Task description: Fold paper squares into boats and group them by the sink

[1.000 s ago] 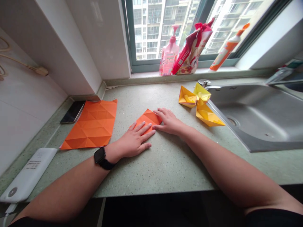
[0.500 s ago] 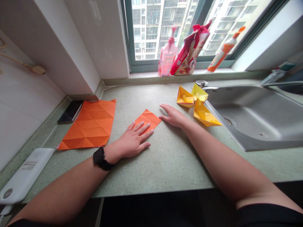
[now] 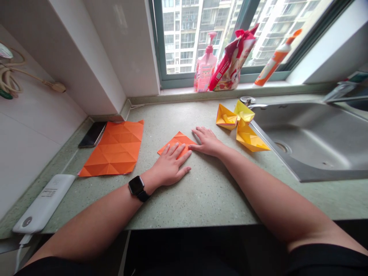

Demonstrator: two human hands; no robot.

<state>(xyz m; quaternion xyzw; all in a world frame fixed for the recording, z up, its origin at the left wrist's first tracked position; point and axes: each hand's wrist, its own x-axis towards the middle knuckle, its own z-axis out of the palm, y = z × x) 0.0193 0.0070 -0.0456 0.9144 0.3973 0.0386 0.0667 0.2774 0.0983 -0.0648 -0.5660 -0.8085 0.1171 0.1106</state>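
Orange paper (image 3: 178, 140) lying flat, left hand (image 3: 170, 165) spread on top, right hand (image 3: 207, 142) spread open at its corner. No pinching, and flat fingers like that keep it from sliding.

**Warm oranges against speckled green**

The small orange paper square (image 3: 180, 138) was a flat, bright orange. The large orange paper sheet (image 3: 113, 147) carried a pattern of triangles in darker crease lines. Three yellow paper boats (image 3: 225, 117) shone golden on the speckled pale green worktop (image 3: 201, 203). Behind them stood a pink pump bottle (image 3: 205, 63) and a red-and-white patterned bag (image 3: 231, 61).
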